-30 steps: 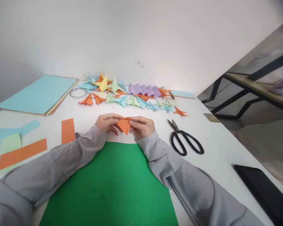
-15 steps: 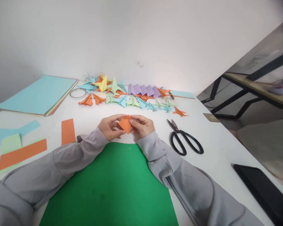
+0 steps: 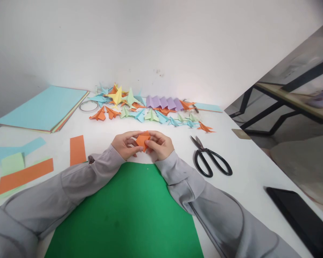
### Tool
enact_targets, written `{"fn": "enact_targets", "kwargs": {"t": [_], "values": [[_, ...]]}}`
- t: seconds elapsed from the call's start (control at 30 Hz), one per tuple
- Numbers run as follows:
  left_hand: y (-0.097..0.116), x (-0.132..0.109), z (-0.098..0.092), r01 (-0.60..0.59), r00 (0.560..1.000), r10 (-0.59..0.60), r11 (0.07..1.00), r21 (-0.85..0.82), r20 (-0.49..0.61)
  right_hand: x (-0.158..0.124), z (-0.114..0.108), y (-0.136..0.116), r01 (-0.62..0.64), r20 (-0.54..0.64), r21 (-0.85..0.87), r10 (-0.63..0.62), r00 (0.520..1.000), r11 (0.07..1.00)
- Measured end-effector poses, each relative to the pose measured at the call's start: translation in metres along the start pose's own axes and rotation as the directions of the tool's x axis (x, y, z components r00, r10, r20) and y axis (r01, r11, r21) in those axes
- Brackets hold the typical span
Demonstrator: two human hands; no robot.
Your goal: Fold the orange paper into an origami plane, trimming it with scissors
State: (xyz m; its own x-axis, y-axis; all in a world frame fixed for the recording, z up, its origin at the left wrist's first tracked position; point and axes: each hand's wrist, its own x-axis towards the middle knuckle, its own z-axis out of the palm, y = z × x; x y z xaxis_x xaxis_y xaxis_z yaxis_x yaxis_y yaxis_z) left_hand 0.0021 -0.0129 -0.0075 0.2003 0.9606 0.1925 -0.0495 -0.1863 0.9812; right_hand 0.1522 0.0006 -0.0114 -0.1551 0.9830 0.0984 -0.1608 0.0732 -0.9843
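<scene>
Your white table (image 3: 247,157) fills the view and runs back to a plain wall. Nearest you, a big green sheet (image 3: 129,215) lies flat on it, your grey sleeves resting across its two upper corners. At the far left sits a stack of coloured paper (image 3: 43,109) with a light blue sheet on top, and just right of it a clear tape ring (image 3: 89,105) lies flat. Along the back, a row of folded paper figures (image 3: 150,107) in orange, yellow, green, blue and purple stretches from near the tape ring toward the right. On the left edge lie paper offcuts: a long orange strip (image 3: 24,176), a shorter orange strip (image 3: 78,149), plus pale green and blue scraps. A dark flat slab (image 3: 301,218) sits at the lower right edge; what it is cannot be told. Black scissors (image 3: 211,161) lie to the right of your hands, blades pointing away from you and slightly parted. Just past the green sheet's far edge, your left hand (image 3: 125,145) and right hand (image 3: 160,146) meet, fingers curled and pressed onto the small orange folded paper (image 3: 143,139) between them. Both hands pinch it from opposite sides, thumbs and fingertips closed on its edges, holding it just above the table.
</scene>
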Motion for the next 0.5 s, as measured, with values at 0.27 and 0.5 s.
{"fn": "enact_targets", "kwargs": {"t": [0.27,0.5], "values": [[0.0028,0.0007,0.0016,0.067,0.997,-0.067,0.998,-0.011,-0.045,0.0017,-0.0001,-0.0002,-0.080,-0.021,0.084,0.082,0.996,0.993],[0.0023,0.0004,0.0034,0.066,0.992,-0.070,0.997,-0.040,-0.101,0.0001,0.0006,-0.0020,-0.097,-0.017,0.106,0.100,0.995,0.990]]}}
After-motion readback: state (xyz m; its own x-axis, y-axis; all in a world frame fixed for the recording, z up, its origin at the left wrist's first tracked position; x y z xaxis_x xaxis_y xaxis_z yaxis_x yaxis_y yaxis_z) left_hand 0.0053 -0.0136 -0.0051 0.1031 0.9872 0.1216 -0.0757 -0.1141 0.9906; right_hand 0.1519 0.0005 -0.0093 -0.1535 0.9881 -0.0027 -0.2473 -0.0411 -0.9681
